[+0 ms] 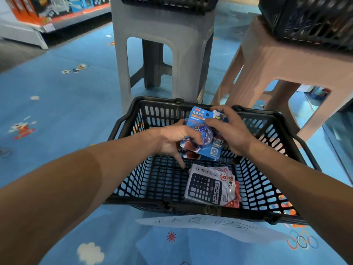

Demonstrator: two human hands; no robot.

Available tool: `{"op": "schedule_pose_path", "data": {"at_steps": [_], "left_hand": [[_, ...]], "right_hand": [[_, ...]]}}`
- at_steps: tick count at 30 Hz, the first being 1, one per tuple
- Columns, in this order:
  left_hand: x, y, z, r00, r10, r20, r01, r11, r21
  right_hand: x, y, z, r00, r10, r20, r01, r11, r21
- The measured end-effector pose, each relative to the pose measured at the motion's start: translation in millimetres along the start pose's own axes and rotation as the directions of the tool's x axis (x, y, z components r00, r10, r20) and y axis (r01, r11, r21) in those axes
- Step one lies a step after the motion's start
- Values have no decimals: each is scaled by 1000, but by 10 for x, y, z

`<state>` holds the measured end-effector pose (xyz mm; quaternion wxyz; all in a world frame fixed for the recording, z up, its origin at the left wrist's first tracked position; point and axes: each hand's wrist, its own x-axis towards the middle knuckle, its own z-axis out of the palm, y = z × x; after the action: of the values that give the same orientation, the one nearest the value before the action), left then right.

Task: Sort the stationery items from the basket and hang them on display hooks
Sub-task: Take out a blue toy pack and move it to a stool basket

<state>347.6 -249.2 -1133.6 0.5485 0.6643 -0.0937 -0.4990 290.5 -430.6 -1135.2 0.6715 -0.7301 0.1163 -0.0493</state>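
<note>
While the black basket (137, 202) sits on the blue floor, both hands hold a little stack of blue eraser packs (200, 119) just above it. The left hand (172, 139) curls round the lower edge and the right hand (230, 131) pinches the top. Calculator packs (207, 185) lie flat on the basket bottom. A grey stool (183, 54) and a pink stool (267, 60) stand behind.

Calculator pack (209, 185) in basket (271, 150), stools (162, 46) behind
</note>
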Motion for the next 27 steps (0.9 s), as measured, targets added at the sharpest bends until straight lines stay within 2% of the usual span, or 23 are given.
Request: {"op": "schedule_pose_path", "data": {"at_steps": [4, 11, 13, 17, 21, 25, 27], "left_hand": [[15, -16, -4, 1000, 18, 10, -17, 998, -55], [34, -48, 50, 993, 56, -107, -62, 997, -53], [17, -13, 55, 988, 92, -125, -97, 995, -38], [-71, 118, -31, 968, 144, -206, -158, 986, -51], [-208, 239, -125, 955, 169, -244, -194, 978, -80], [-357, 347, -223, 952, 191, -240, -221, 970, -103], [-480, 496, -248, 956, 176, -236, -205, 973, -107]], "right_hand": [[30, 25, -18, 1000, -21, -11, 20, 997, -71], [73, 102, -1, 995, -59, -80, 45, 985, -169], [79, 64, 8, 996, -34, -77, 27, 996, -88], [59, -109, 38, 995, 95, -38, -83, 968, 236], [27, -370, 182, 979, 120, 164, -158, 956, 246], [17, -641, 404, 984, 40, 171, -88, 956, 280], [-10, -829, 472, 984, 47, 173, -103, 939, 328]]}}
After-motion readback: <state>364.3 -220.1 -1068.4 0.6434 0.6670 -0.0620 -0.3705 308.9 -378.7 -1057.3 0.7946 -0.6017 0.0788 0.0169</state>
